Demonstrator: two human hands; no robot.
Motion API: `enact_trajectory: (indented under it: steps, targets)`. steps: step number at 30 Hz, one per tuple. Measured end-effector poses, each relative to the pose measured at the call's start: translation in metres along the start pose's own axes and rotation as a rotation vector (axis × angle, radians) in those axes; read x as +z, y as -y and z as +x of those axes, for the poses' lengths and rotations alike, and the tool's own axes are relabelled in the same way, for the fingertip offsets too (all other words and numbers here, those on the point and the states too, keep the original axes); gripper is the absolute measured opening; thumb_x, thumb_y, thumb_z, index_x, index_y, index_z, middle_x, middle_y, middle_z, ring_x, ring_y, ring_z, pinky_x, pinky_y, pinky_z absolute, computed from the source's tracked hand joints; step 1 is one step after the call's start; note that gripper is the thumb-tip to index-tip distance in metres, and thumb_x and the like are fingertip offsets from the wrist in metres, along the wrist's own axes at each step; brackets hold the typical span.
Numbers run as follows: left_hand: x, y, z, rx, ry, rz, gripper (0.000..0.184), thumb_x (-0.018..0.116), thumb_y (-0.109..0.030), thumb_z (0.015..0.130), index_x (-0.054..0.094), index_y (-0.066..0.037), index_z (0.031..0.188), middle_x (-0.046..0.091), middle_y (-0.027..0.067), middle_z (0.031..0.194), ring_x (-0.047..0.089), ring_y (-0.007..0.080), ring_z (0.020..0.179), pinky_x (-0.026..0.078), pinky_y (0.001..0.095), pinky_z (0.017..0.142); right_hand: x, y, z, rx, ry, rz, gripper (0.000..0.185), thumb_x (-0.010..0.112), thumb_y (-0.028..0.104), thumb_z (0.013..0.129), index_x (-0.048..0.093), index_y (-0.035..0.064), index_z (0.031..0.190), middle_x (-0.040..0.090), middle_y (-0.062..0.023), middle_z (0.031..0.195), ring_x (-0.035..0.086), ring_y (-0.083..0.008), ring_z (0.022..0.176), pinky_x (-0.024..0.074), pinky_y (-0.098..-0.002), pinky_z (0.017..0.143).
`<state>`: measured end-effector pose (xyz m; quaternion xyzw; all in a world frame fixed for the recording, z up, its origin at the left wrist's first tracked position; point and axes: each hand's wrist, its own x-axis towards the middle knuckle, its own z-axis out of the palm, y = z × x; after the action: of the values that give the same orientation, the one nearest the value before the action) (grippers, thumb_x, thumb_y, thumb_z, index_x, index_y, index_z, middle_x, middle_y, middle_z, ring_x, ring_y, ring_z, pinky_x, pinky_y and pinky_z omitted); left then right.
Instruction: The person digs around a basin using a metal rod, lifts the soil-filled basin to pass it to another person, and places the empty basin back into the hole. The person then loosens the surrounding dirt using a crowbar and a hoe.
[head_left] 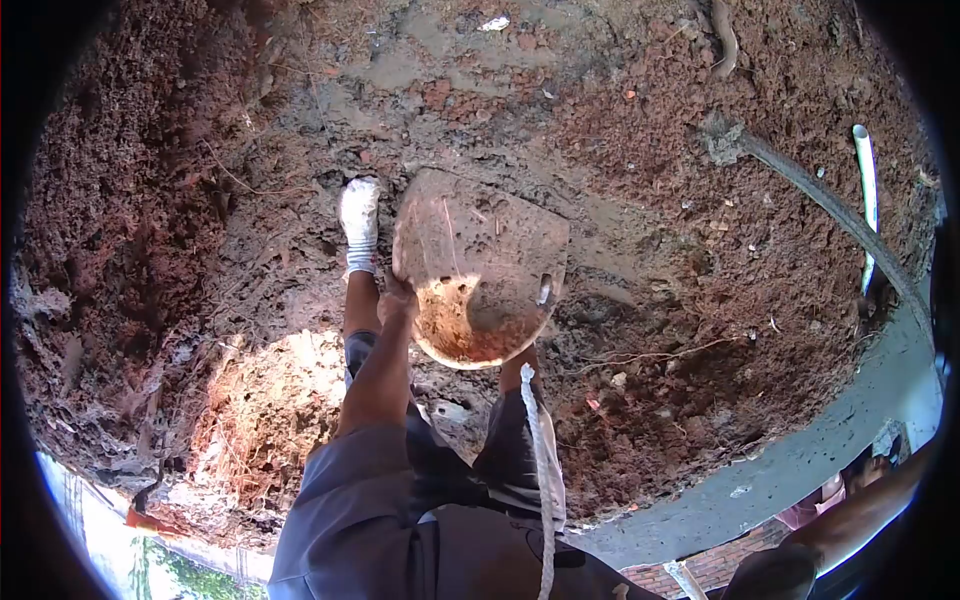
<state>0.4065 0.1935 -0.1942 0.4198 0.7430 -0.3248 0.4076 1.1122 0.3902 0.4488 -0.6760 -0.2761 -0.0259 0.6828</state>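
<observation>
My left hand is closed on the left rim of a muddy, shallow pan. This pan has a rounded near edge, a flatter far edge and a slot-shaped hand hole on its right side. Wet soil coats its inside, and a patch of sunlight falls on its near part. It is in front of my legs, over the muddy ground; whether it touches the ground I cannot tell. My right forearm stretches out to the lower right edge of the head view, and the hand itself is out of sight.
Rough red-brown soil surrounds my feet. On the right lie a long handle with a mud-caked end and a white pipe. A grey ledge curves along the lower right. A white rope hangs before me.
</observation>
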Motion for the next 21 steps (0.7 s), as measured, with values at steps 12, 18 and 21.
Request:
enact_trajectory:
  steps: [12,18,21]
  targets:
    - [-0.022,-0.025,0.009,0.003,-0.027,-0.153,0.077,0.056,-0.04,0.085,0.013,-0.023,0.146,0.062,0.0187,0.113,0.06,0.0345,0.103,0.046,0.0427,0.091,0.008,-0.002,-0.031,-0.067,-0.056,-0.064,0.034,0.062,0.027,0.076,0.038,0.0202,0.052,0.036,0.0068,0.042,0.037,-0.0103,0.036,0.0318,-0.0246,0.038]
    - [-0.14,-0.121,-0.008,0.426,-0.142,-0.317,0.045,0.056,-0.029,0.085,0.048,-0.011,0.125,0.063,0.0185,0.109,0.06,0.035,0.102,0.048,0.039,0.087,-0.035,-0.018,0.046,0.006,-0.141,-0.007,0.019,0.055,0.019,0.082,0.043,0.0093,0.069,0.038,-0.0031,0.06,0.041,-0.0197,0.055,0.0422,-0.0399,0.064]
    - [-0.191,-0.139,-0.035,0.396,-0.112,-0.258,0.04,0.058,-0.03,0.085,0.054,-0.011,0.119,0.064,0.0173,0.106,0.061,0.0335,0.1,0.049,0.0383,0.086,0.041,-0.05,0.033,0.024,-0.276,-0.003,0.02,0.062,0.027,0.073,0.045,0.0168,0.068,0.047,-0.0016,0.064,0.046,-0.0184,0.055,0.0393,-0.0367,0.052]
